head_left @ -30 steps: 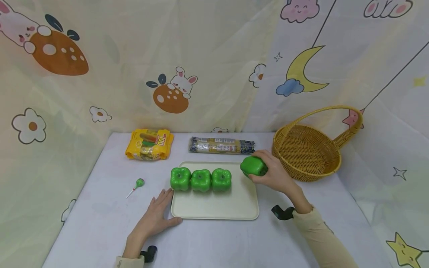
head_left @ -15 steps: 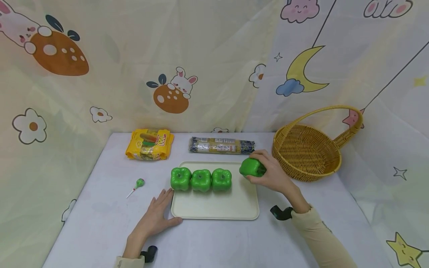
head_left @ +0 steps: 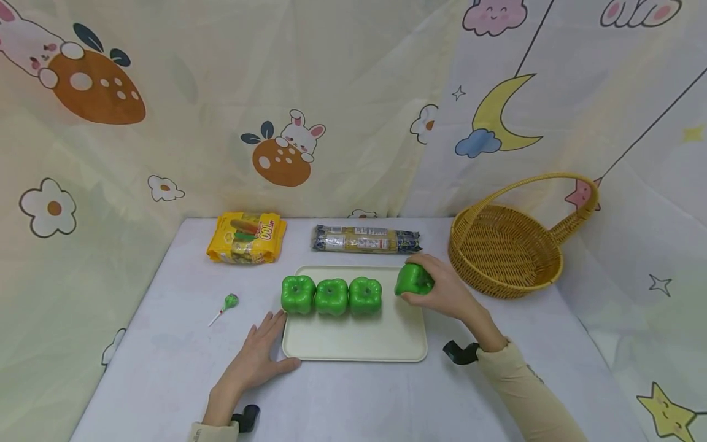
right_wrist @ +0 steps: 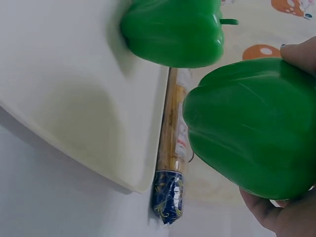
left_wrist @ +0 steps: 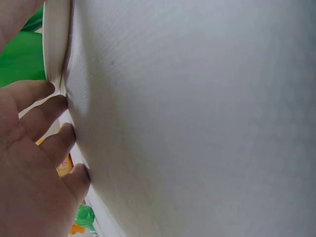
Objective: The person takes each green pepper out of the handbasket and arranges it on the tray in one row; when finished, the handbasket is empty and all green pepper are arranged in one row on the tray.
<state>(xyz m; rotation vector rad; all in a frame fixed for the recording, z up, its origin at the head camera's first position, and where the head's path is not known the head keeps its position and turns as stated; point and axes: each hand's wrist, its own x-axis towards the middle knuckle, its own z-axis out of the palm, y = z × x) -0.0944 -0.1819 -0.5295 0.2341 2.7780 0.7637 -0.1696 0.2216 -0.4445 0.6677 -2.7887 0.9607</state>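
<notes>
Three green bell peppers (head_left: 331, 297) stand side by side along the back left of a cream tray (head_left: 353, 341). My right hand (head_left: 445, 287) grips another green bell pepper (head_left: 413, 279) above the tray's back right corner; the right wrist view shows this bell pepper (right_wrist: 252, 126) between thumb and fingers, raised off the tray (right_wrist: 79, 118). My left hand (head_left: 255, 359) lies at the tray's left edge, fingers spread and fairly straight, touching the rim. In the left wrist view the left hand's fingers (left_wrist: 59, 143) rest beside the tray rim (left_wrist: 55, 44).
A wicker basket (head_left: 505, 252) with a tall handle stands at the right, close to my right hand. Behind the tray lies a long packet that looks like dried noodles (head_left: 366, 239). A yellow packet (head_left: 247, 238) sits back left, with a green lollipop (head_left: 229, 301) nearer.
My right hand has shifted slightly left and down with the bell pepper, which has tilted more upright. My left hand and the three bell peppers stay in place.
</notes>
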